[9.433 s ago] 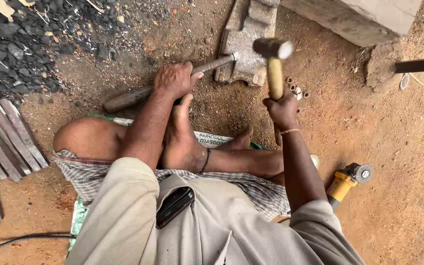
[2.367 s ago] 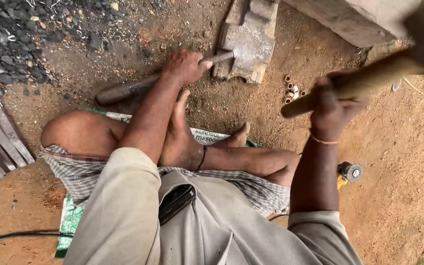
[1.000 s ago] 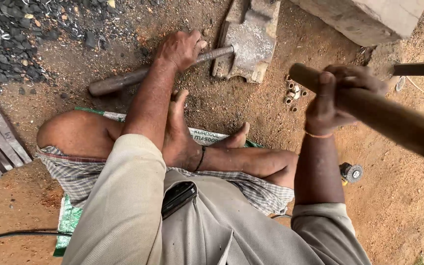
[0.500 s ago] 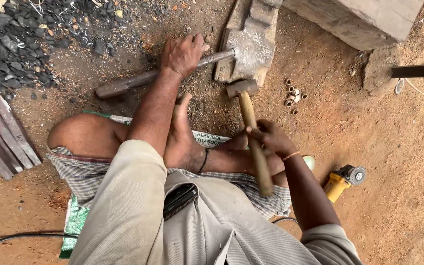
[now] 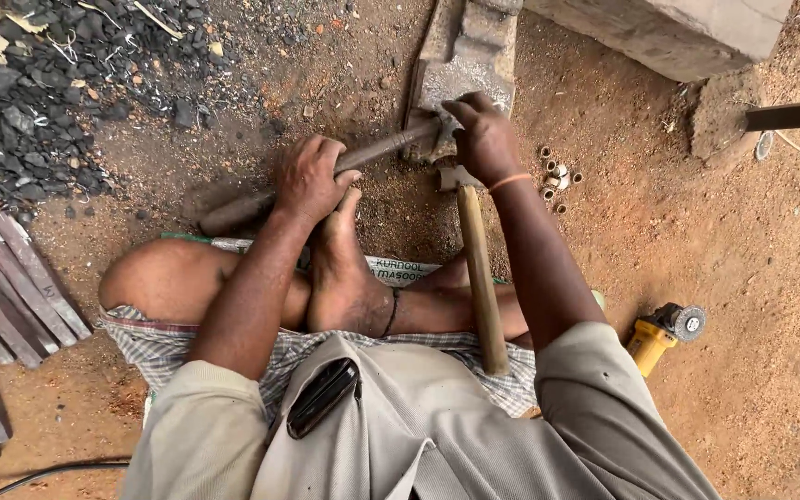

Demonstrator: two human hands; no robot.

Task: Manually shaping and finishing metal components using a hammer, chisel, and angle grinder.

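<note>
I sit cross-legged on bare earth. My left hand (image 5: 309, 176) grips a long dark metal bar (image 5: 233, 209) whose far end lies on a grey stone block (image 5: 465, 65). My right hand (image 5: 483, 137) rests at the tip of that bar on the block, fingers curled over it. A wooden-handled hammer (image 5: 476, 259) lies on my leg, its head on the ground just under my right wrist, held by no hand.
Several small metal rings (image 5: 556, 176) lie on the dirt right of the block. A yellow angle grinder (image 5: 664, 331) is at the right. Charcoal pile (image 5: 39, 83) at upper left, flat metal strips (image 5: 2, 306) at left, a concrete slab (image 5: 678, 32) at top right.
My right hand swung the hammer down onto the bar, then let go of it. The hammer now rests on my leg and the right hand has moved to the bar's tip.
</note>
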